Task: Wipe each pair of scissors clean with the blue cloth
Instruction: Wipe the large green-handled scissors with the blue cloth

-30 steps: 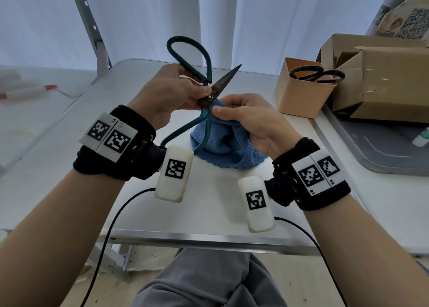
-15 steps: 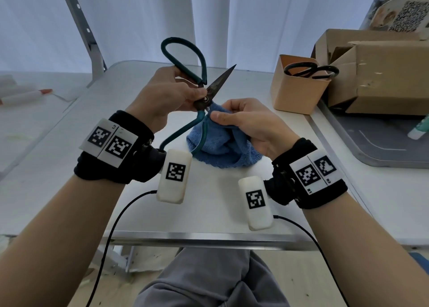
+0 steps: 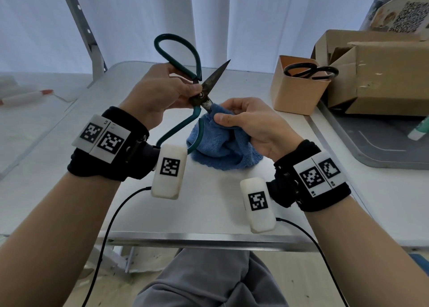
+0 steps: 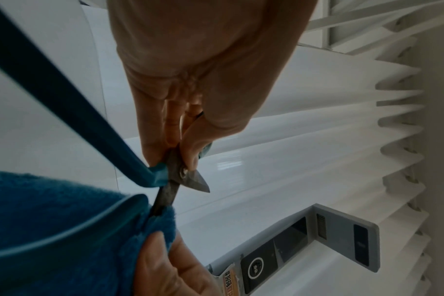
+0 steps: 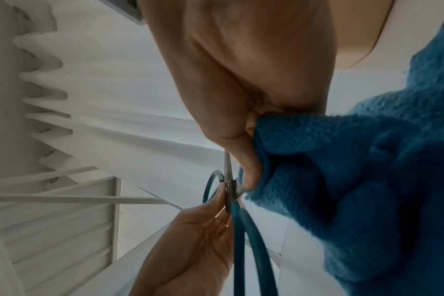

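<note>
Two hands meet above the white surface [image 3: 209, 202]. The left hand [image 3: 160, 93] pinches the green-handled scissors [image 3: 202, 95] at the pivot, thumb and fingers closed on the metal there, one handle loop standing up and the other hanging down toward the wrist. The scissors are spread open: one dark, stained blade points up and to the right, and the other runs down into the blue cloth [image 3: 222, 148]. The right hand [image 3: 253, 125] grips the blue cloth, its fingers curled around a fold pressed onto that lower blade just beside the pivot; the rest of the cloth hangs bunched down to the surface. Farther right, a pair of black-handled scissors [image 3: 311, 72] stands in a tan holder [image 3: 297, 93], next to a cardboard box [image 3: 380, 79].
</note>
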Tool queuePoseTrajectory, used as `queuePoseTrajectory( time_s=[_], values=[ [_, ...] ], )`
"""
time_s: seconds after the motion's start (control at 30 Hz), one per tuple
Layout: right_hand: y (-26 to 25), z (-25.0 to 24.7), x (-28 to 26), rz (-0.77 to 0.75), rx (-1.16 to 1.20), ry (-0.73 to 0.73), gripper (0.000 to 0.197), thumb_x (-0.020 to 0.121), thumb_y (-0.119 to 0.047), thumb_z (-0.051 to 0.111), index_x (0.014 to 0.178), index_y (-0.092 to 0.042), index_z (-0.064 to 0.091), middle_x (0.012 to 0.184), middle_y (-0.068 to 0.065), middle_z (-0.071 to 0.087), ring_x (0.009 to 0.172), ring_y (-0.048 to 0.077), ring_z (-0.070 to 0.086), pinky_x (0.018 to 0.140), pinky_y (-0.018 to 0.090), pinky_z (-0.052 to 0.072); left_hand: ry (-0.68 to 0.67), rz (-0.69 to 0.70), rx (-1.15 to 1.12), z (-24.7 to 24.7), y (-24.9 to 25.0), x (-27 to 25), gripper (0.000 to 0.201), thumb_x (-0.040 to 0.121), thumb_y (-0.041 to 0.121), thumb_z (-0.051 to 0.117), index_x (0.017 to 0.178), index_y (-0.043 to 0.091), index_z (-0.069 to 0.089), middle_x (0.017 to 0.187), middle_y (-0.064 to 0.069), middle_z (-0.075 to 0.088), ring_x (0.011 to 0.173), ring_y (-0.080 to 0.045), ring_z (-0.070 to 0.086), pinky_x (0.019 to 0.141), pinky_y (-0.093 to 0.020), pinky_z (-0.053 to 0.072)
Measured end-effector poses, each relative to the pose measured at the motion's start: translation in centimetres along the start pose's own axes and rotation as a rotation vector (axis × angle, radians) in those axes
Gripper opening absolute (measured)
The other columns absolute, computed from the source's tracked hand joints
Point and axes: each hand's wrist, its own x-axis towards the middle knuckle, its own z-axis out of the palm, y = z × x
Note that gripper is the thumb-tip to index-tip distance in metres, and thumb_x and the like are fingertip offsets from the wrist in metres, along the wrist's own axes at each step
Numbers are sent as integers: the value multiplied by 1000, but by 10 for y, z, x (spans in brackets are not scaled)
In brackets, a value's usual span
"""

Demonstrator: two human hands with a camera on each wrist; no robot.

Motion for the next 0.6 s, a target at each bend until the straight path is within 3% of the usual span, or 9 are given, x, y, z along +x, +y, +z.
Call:
queuePoseTrajectory(
  time_s=[0.17, 0.3, 0.37, 0.47, 0.6],
  values=[
    [1, 0, 0, -26, -82, 19, 25, 87, -19, 76, 71, -12, 58, 70, 4, 58, 67, 14, 55, 64, 26, 48, -21, 7, -5, -2, 2, 0, 24, 90, -3, 66, 113, -3, 60, 93, -13, 71, 72, -16, 74, 66, -23, 59],
    [0, -2, 0, -14, 9, -1, 15, 86, -4, 73, 77, -11, 64, 78, 7, 65, 72, 16, 62, 70, 25, 53, 3, 5, -2, -3, 2, 1, 34, 88, -4, 68, 120, -7, 57, 97, -15, 71, 72, -18, 75, 63, -23, 58],
    [1, -2, 0, -11, 7, -3, 14, 86, -5, 73, 78, -10, 64, 77, 6, 66, 71, 16, 62, 70, 26, 54, 7, 13, 14, -3, 3, 1, 35, 88, -4, 68, 121, -9, 57, 101, -18, 70, 72, -18, 75, 63, -22, 58],
    [0, -2, -3, -23, -72, -1, 21, 87, -17, 75, 73, -11, 60, 70, 3, 60, 67, 14, 56, 65, 26, 49, -9, 24, 20, -6, 6, 1, 27, 89, -4, 67, 115, -6, 60, 96, -14, 71, 71, -16, 74, 63, -21, 57],
    [-4, -5, -4, -33, -84, -23, 21, 86, -13, 75, 71, -11, 60, 75, 8, 61, 72, 19, 57, 70, 32, 48, -24, 31, 2, -8, 8, -1, 15, 89, -4, 66, 103, 0, 62, 92, -12, 72, 72, -15, 74, 63, -21, 57]
  ],
)
